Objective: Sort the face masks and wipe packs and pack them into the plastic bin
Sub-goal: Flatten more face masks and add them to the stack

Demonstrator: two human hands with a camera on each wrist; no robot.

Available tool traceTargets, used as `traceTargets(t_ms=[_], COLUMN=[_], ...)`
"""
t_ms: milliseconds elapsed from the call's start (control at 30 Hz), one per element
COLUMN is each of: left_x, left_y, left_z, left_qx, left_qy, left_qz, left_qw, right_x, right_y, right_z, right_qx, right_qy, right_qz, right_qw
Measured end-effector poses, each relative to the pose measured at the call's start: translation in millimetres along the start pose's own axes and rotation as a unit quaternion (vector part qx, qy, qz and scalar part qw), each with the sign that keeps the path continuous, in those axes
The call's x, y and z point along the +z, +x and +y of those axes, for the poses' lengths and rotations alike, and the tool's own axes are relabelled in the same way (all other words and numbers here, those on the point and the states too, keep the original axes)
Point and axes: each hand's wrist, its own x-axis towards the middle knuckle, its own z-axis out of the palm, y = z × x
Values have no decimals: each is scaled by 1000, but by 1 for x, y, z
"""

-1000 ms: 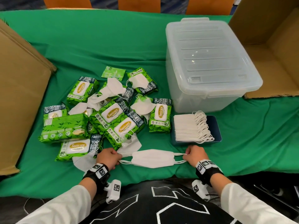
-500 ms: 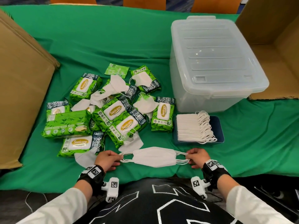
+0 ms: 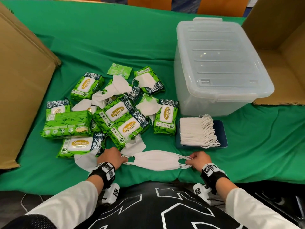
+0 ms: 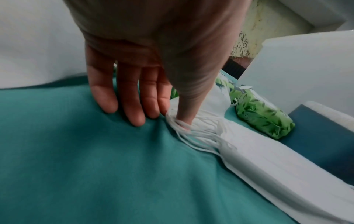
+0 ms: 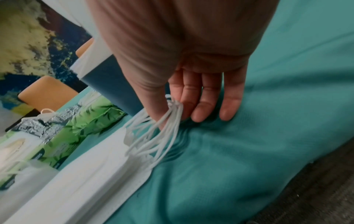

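Note:
A flat stack of white face masks (image 3: 156, 160) lies on the green cloth near the table's front edge, between my hands. My left hand (image 3: 113, 156) pinches its left ear loops (image 4: 182, 127) between thumb and forefinger, and the other fingers (image 4: 134, 109) rest on the cloth. My right hand (image 3: 197, 160) pinches the right ear loops (image 5: 170, 112) the same way. Behind lies a pile of green wipe packs (image 3: 117, 111) with loose masks (image 3: 118, 85) mixed in. The clear plastic bin (image 3: 219, 66) stands at the back right with its lid on.
A blue tray (image 3: 222, 129) in front of the bin holds a neat row of stacked masks (image 3: 191, 131). A closed cardboard box (image 3: 21, 80) stands at the left. An open cardboard box (image 3: 280, 47) sits behind the bin on the right.
Both hands keep their pinch on the ear loops and the mask stack stays where it was. Only the head view has shifted a little.

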Motion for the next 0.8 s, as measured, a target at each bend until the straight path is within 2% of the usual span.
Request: traceTargets(t_ms=[100, 267, 433, 600, 800], left_x=[-2, -4, -2, 2, 4], left_y=[3, 3, 6, 2, 2], left_z=[-2, -16, -31, -21, -6], left_qx=[11, 48, 32, 36, 12], left_qy=[10, 91, 21, -36, -44], left_qz=[9, 7, -13, -14, -19], left_qw=[1000, 995, 999, 999, 999], right_x=[-3, -8, -4, -4, -8], right_y=[-4, -5, -9, -12, -11], right_z=[-3, 1, 4, 3, 8], right_qx=[-7, -11, -24, -7, 9], right_qy=[-29, 49, 80, 93, 87], right_qz=[6, 35, 27, 23, 41], right_qw=[1000, 998, 996, 995, 995])
